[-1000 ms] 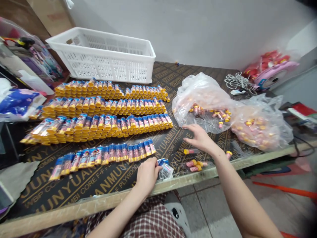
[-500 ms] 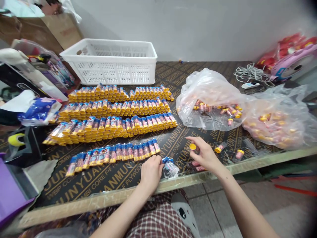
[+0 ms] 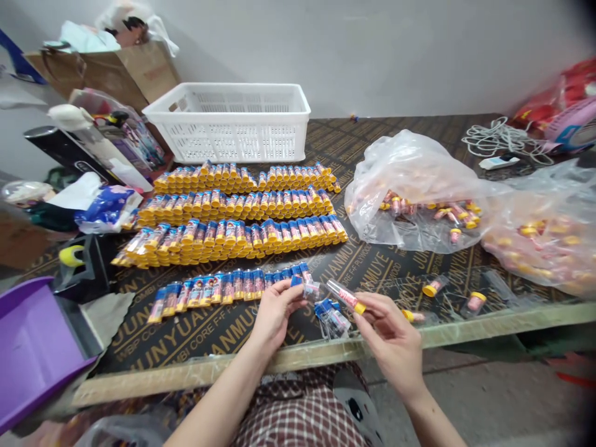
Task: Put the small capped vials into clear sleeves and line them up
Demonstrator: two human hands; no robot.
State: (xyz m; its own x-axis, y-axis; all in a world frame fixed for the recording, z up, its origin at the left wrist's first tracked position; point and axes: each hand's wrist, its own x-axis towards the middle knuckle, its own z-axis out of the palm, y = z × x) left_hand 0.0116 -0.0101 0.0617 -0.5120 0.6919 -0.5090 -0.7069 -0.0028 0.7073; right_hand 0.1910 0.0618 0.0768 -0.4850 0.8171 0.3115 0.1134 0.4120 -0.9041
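Observation:
My left hand pinches a small clear printed sleeve with a blue end. Facing it, my right hand grips a clear tube by its yellow-capped end; something pink is inside. The tube's clear end points at the sleeve, with a small gap between them. Below both lies a little pile of flat clear sleeves with blue ends. Left of my left hand runs a single row of wrapped tubes, blue at the top and yellow at the bottom.
Stacked rows of wrapped tubes stand behind the single row, before a white basket. Clear bags of capped tubes lie at right. Loose tubes rest near the table edge. A tape dispenser and purple tray are at left.
My left hand has lifted a sleeve from beside the row. My right hand has come left and turned the yellow-capped tube towards it. The view has shifted.

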